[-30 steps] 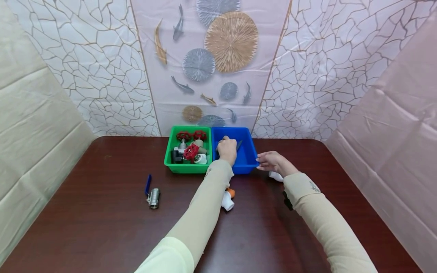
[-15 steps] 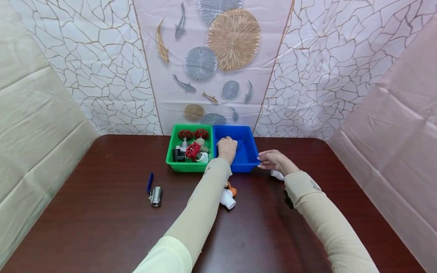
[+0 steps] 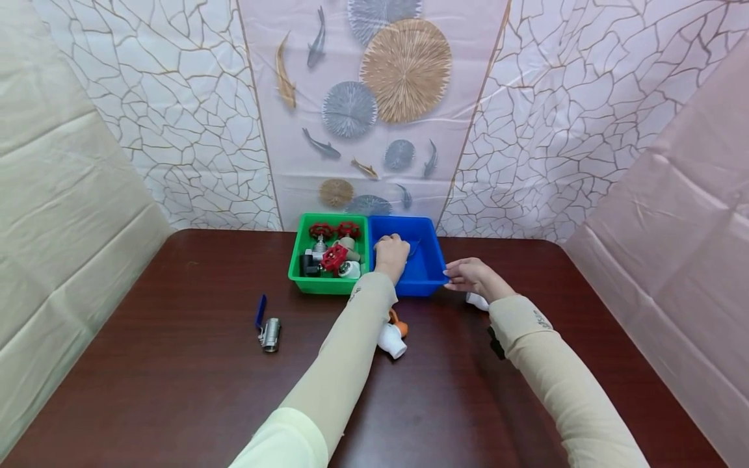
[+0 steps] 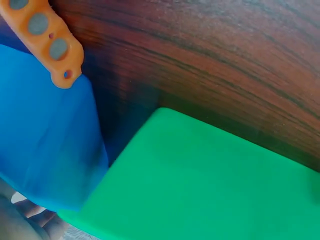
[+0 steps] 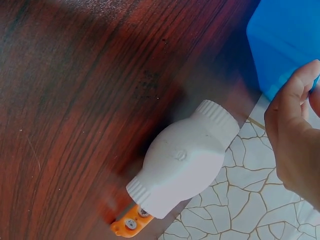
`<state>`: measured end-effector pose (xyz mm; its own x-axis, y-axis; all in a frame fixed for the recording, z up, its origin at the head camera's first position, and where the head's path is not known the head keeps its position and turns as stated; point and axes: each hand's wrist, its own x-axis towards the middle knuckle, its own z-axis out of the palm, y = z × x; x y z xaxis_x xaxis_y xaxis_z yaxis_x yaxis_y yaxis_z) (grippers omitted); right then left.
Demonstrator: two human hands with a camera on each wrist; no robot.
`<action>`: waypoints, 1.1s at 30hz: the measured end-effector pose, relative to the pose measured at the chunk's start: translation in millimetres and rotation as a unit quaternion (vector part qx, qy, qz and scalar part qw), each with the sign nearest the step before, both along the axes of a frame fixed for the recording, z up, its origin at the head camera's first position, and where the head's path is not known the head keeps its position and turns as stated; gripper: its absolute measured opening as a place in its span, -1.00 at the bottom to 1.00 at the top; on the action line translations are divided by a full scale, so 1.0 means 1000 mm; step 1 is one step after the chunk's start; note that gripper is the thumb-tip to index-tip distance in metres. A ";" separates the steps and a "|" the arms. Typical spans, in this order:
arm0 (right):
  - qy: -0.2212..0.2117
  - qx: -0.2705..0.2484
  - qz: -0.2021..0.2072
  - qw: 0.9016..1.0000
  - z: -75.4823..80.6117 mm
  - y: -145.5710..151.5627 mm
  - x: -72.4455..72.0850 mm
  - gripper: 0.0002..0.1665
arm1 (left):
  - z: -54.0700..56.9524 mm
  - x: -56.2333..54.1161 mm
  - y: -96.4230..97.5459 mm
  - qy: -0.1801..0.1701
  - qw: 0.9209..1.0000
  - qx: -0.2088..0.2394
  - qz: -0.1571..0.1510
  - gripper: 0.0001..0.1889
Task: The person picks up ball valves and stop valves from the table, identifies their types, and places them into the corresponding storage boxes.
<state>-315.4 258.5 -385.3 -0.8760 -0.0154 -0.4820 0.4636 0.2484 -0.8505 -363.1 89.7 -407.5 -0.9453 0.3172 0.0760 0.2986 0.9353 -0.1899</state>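
My left hand (image 3: 391, 255) reaches down into the left part of the blue bin (image 3: 430, 260), knuckles up. Its fingertips are hidden in the head view, and I cannot tell what they hold. A thin dark piece (image 3: 415, 247) shows inside the bin beside it. With my right hand (image 3: 469, 276) I pinch the bin's right rim between thumb and fingers; the right wrist view has this hand (image 5: 295, 125) at the blue wall (image 5: 285, 45). Below it lies a white plastic ball valve (image 5: 185, 160) with an orange handle (image 5: 131, 223).
Against the blue bin stands a green bin (image 3: 322, 286) with several valves, some with red handwheels (image 3: 334, 257). A metal ball valve (image 3: 270, 335) with a blue lever lies at left on the brown table (image 3: 175, 364). Another white valve (image 3: 392, 341) with an orange handle lies under my left forearm.
The whole scene shifts slightly right in the head view. Both hands stay almost where they were at the blue bin, the left showing only slight movement inside it.
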 end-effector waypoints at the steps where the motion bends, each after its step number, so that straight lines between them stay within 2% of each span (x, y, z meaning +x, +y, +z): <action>1: 0.001 0.000 0.003 1.000 0.000 0.000 0.000 -0.50 | 0.001 0.000 -0.001 0.003 1.000 -0.001 -0.002 -0.67; 8: 0.009 -0.006 0.005 1.000 -0.003 0.000 0.001 -0.48 | 0.006 0.002 -0.008 0.019 0.999 0.010 -0.030 -0.69; 19: 0.010 -0.015 0.006 1.000 -0.003 0.002 0.001 -0.51 | 0.011 0.005 -0.018 0.047 0.997 -0.003 -0.066 -0.69; 27: 0.011 -0.015 0.017 1.000 -0.003 0.003 0.003 -0.47 | 0.018 0.008 -0.031 0.048 0.994 0.035 -0.091 -0.71; 33: 0.017 -0.027 0.016 0.999 -0.003 0.004 0.004 -0.49 | 0.026 0.014 -0.046 0.071 0.991 0.042 -0.106 -0.73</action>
